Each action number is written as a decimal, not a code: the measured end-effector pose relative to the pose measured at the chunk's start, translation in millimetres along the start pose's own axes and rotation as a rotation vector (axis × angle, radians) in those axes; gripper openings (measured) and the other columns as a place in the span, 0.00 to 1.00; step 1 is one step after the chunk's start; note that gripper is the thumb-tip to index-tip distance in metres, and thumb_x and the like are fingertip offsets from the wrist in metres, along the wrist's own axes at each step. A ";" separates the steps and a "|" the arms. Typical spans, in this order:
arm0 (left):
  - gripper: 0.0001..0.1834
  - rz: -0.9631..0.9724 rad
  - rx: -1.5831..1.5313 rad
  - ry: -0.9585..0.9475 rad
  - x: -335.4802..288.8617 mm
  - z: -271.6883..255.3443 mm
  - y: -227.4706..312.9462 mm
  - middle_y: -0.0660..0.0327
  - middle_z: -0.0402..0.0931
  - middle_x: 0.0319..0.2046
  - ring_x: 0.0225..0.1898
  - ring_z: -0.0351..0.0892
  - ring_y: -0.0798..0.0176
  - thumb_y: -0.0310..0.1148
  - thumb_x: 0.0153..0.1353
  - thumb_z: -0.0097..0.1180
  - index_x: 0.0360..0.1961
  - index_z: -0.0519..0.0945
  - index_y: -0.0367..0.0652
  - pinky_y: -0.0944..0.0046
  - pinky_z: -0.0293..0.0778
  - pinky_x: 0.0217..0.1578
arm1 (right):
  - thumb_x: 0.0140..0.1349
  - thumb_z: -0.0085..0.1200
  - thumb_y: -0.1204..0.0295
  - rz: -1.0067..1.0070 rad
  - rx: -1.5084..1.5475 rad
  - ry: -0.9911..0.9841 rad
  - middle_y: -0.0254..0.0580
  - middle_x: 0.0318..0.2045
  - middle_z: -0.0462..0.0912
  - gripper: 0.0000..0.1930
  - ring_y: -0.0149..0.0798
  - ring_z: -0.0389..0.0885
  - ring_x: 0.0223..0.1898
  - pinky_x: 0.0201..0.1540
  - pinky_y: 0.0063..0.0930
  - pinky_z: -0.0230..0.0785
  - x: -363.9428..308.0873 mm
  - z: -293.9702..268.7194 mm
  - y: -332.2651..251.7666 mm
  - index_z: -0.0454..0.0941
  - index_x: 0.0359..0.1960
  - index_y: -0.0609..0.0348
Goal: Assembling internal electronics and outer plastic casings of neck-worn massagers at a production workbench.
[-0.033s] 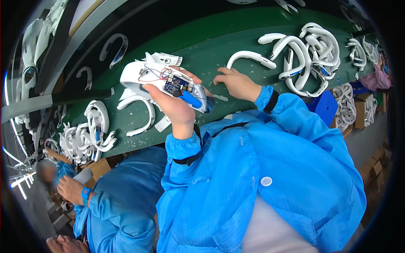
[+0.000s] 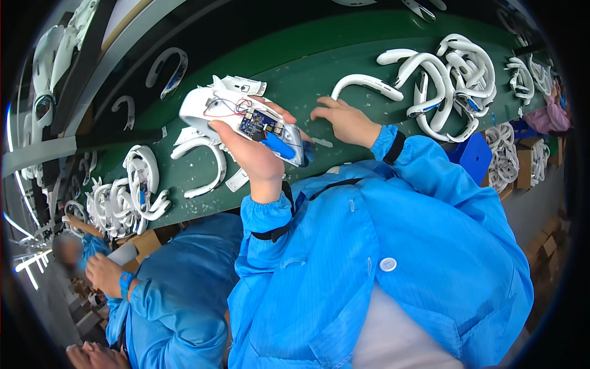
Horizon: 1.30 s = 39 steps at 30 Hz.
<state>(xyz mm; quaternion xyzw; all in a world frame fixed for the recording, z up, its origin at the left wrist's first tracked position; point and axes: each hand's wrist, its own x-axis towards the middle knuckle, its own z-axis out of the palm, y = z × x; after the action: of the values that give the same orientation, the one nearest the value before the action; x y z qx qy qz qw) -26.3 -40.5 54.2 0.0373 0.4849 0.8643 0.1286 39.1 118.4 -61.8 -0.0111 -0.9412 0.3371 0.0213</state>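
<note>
My left hand (image 2: 255, 158) is closed around an opened white neck fan (image 2: 198, 106), held above the bench. Its open side shows a dark blue circuit board (image 2: 255, 125), thin red and blue wires (image 2: 230, 106) and a blue battery-like cylinder (image 2: 278, 146). The thumb lies along the near edge; fingers curl round the far side. To the right, my right hand (image 2: 351, 123) hovers over the bench, thumb and fingers apart, with nothing visible in it. Closest to it is a curved white arm piece (image 2: 369, 82). Behind the held fan lie white shell parts (image 2: 243, 85).
White curved pieces are heaped on the green bench (image 2: 295, 74) at right (image 2: 455, 80) and left (image 2: 126, 200). Another curved piece (image 2: 212, 175) lies near the front edge. A blue bin (image 2: 472, 158) stands below at right. A co-worker in blue (image 2: 178, 295) sits close at left.
The neck fan in my left hand has shifted very slightly to the right. My right hand stays about where it was.
</note>
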 end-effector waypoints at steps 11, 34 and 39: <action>0.37 -0.226 -0.131 -0.071 -0.9 -22.2 4.7 0.50 0.73 0.22 0.22 0.74 0.52 0.62 0.62 0.22 0.35 0.71 0.38 0.56 0.72 0.26 | 0.46 0.51 0.75 0.143 0.142 -0.379 0.41 0.40 0.78 0.08 0.42 0.70 0.48 0.45 0.31 0.67 39.0 -27.1 -0.6 0.81 0.28 0.52; 0.39 -0.364 -0.183 0.075 -9.4 -58.8 14.7 0.49 0.74 0.25 0.23 0.75 0.50 0.65 0.59 0.24 0.39 0.71 0.36 0.54 0.72 0.26 | 0.54 0.49 0.73 -0.157 -0.231 -0.186 0.37 0.34 0.77 0.04 0.41 0.71 0.45 0.50 0.40 0.60 185.7 111.1 7.7 0.77 0.26 0.52; 0.39 -0.385 -0.223 0.057 -6.6 -56.8 11.8 0.49 0.74 0.25 0.23 0.75 0.51 0.65 0.59 0.25 0.38 0.71 0.36 0.54 0.72 0.26 | 0.57 0.48 0.72 -0.408 0.006 0.173 0.40 0.34 0.77 0.04 0.43 0.71 0.44 0.48 0.35 0.61 180.5 87.6 5.1 0.73 0.32 0.56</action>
<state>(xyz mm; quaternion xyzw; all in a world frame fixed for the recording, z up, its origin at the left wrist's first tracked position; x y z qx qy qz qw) -32.9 -95.1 34.7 -0.0948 0.3880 0.8726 0.2810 -145.4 73.2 -126.8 0.1506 -0.9176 0.3262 0.1699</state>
